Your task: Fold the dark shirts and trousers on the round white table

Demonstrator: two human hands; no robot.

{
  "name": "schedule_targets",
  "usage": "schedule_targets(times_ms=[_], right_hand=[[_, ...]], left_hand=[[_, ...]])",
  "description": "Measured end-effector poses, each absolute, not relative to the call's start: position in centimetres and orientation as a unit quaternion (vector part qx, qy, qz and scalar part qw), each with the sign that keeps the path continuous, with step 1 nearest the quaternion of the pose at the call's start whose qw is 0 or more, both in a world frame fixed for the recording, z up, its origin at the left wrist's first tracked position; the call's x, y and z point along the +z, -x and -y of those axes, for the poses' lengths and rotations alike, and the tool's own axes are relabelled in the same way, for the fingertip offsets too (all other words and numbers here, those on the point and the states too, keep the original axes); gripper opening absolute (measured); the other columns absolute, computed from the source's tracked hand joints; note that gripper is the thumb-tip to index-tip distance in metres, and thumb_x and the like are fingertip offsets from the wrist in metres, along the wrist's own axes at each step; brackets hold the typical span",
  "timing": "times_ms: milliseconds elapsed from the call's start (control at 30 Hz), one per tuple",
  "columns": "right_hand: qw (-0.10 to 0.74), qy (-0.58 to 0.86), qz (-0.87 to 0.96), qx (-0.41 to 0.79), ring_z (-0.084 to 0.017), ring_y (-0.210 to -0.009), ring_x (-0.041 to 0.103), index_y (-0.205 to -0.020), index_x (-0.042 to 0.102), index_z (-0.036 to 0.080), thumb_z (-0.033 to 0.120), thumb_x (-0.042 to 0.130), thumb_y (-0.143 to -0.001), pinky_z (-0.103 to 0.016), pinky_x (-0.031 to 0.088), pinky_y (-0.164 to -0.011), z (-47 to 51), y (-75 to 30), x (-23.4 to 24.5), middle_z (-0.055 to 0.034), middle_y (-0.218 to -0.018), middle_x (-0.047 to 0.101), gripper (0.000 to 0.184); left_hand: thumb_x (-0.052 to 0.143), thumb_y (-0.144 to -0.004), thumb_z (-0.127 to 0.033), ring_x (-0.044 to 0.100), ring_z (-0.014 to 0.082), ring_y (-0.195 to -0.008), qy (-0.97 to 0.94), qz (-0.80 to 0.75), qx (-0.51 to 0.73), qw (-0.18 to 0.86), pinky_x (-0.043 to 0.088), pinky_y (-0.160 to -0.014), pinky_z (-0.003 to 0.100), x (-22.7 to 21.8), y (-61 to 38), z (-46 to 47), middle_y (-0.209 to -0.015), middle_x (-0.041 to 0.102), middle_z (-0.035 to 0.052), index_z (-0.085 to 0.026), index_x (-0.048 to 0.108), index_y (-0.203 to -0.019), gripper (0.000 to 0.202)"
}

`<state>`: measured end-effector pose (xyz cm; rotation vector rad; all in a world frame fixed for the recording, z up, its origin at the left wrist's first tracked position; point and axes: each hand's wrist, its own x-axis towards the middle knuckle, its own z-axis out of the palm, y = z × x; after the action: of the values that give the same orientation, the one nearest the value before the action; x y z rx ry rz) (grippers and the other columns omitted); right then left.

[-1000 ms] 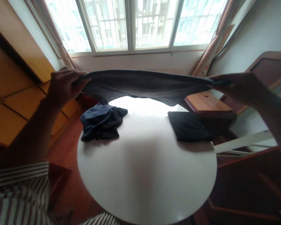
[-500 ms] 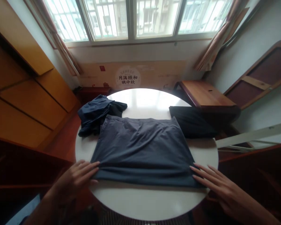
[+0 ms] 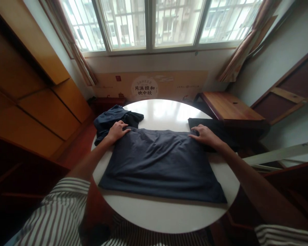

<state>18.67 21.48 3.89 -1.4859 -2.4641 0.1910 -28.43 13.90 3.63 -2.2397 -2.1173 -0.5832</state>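
Striped sleeves [image 3: 59, 208] are seen at the bottom corners, nearest of all. Beyond them, the near rim of the round white desk [image 3: 169, 218] is left uncovered. Across the middle of the desk a dark grey-blue garment [image 3: 159, 164] is laid out broadly flat, creased, with its waistband [image 3: 159, 132] turned to the far side. That band is touched at its left end by the left hand [image 3: 118, 131] and at its right end by the right hand [image 3: 205, 135]. Each grip is partly curled, thumb spread from fingers; whether cloth is pinched cannot be told. Behind the left hand, crumpled navy clothing [image 3: 110, 118] is heaped; by the right, a folded dark cloth [image 3: 217, 131] is placed. Farther off, a lettered banner [image 3: 174, 82] is set below the barred window [image 3: 174, 24].
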Motion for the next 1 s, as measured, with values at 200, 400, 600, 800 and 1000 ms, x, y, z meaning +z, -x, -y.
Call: schedule_targets(times_ms=[200,400,600,800,1000], right_hand=[[0.148,0.523,0.833,0.1,-0.022,-0.074,0.062,-0.115,0.068,0.013,0.031,0.062,-0.083,-0.031,0.048,-0.073,-22.6,-20.0,2.8,-0.0068,-0.079,0.063,0.038],[0.187,0.532,0.817,0.123,-0.02,-0.066,0.062,-0.095,0.071,0.015,0.03,0.059,-0.083,-0.029,0.046,-0.066,-23.1,-20.4,2.6,-0.0041,-0.071,0.065,0.023],[0.169,0.586,0.786,0.099,-0.021,-0.071,0.065,-0.089,0.071,0.016,0.03,0.059,-0.084,-0.029,0.047,-0.067,-23.7,-20.3,3.1,-0.0071,-0.079,0.072,0.019],[0.072,0.62,0.781,-0.039,-0.029,-0.091,0.064,-0.111,0.066,0.011,0.03,0.051,-0.093,-0.034,0.047,-0.074,-20.7,-16.8,5.1,-0.0184,-0.105,0.068,0.03],[0.105,0.36,0.927,0.024,-0.025,-0.104,0.062,-0.118,0.065,0.012,0.029,0.041,-0.101,-0.035,0.046,-0.094,-11.1,-9.4,4.2,-0.0158,-0.113,0.067,0.034]], left_hand=[[0.058,-0.085,-0.06,0.06,0.019,-0.077,0.705,0.637,-0.307,-0.06,0.047,-0.078,0.03,3.0,30.1,-13.3,-0.088,0.066,0.0071,-0.016,0.078,-0.096,0.049],[0.061,-0.076,-0.069,0.058,0.0184,-0.067,0.628,0.691,-0.343,-0.103,0.045,-0.065,0.027,2.6,31.8,-13.0,-0.071,0.069,0.0045,-0.015,0.078,-0.09,0.058],[0.063,-0.075,-0.062,0.065,0.0226,-0.076,0.613,0.708,-0.323,-0.134,0.047,-0.069,0.028,2.3,32.3,-14.3,-0.081,0.074,0.0082,-0.015,0.075,-0.084,0.049],[0.063,-0.081,-0.047,0.067,0.0256,-0.082,0.621,0.745,-0.239,-0.042,0.049,-0.077,0.031,2.9,31.1,-15.3,-0.087,0.073,0.0099,-0.017,0.074,-0.088,0.033],[0.044,-0.097,-0.034,0.061,0.0244,-0.106,0.7,0.635,-0.321,0.066,0.045,-0.101,0.037,4.5,26.1,-11.1,-0.113,0.066,0.0121,-0.015,0.068,-0.115,0.035]])
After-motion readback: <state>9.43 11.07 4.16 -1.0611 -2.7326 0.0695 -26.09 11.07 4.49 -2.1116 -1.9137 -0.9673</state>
